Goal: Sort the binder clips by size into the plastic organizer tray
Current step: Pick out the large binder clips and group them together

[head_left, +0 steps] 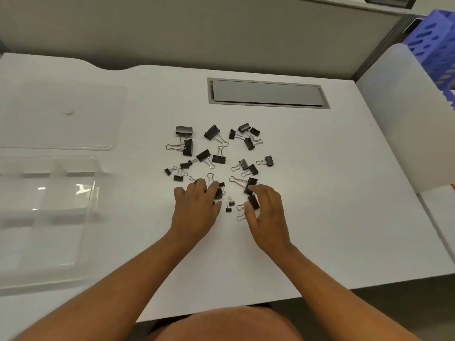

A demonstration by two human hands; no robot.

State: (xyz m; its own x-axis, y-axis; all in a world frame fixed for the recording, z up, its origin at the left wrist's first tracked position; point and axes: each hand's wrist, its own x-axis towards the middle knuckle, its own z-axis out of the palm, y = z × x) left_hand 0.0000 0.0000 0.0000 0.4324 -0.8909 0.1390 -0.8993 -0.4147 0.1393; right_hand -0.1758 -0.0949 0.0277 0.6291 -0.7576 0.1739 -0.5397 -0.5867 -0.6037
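Observation:
Several black binder clips of different sizes lie scattered in the middle of the white desk, among them a large clip at the back left and a small clip at the front. My left hand lies palm down, its fingers spread over clips at the front of the pile. My right hand has thumb and fingers curled around a large clip; I cannot tell whether it is gripped. The clear plastic organizer tray with its dividers stands at the left, with no clips in it.
The tray's clear lid lies flat behind the tray. A grey cable hatch is set into the desk behind the clips. A white rounded object and a blue perforated basket stand at the right. A grey partition runs along the back.

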